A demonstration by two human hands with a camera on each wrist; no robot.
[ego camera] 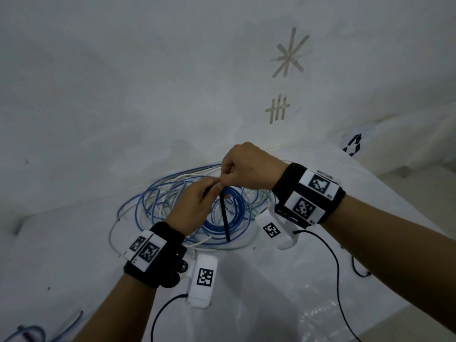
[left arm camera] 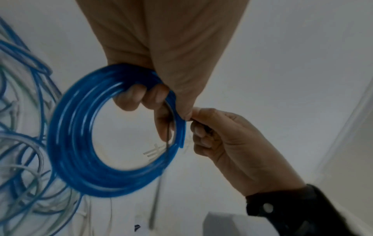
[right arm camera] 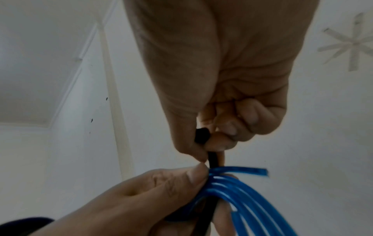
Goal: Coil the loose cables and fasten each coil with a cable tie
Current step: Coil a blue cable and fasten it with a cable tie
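Note:
A tight blue cable coil hangs upright from my left hand, whose fingers curl round its top, thumb pressing the strands. A black cable tie crosses the coil at that spot, and its long tail hangs down through the ring. My right hand sits just above and pinches the tie's upper end right at the coil. The tie's head shows beside the right fingers. The coil's cut end sticks out to the side.
Under the hands, a loose heap of blue and white cables lies on the white sheet-covered surface. Another blue cable lies at the lower left. Thin black leads trail from the wrist cameras. A white wall with tape marks stands close behind.

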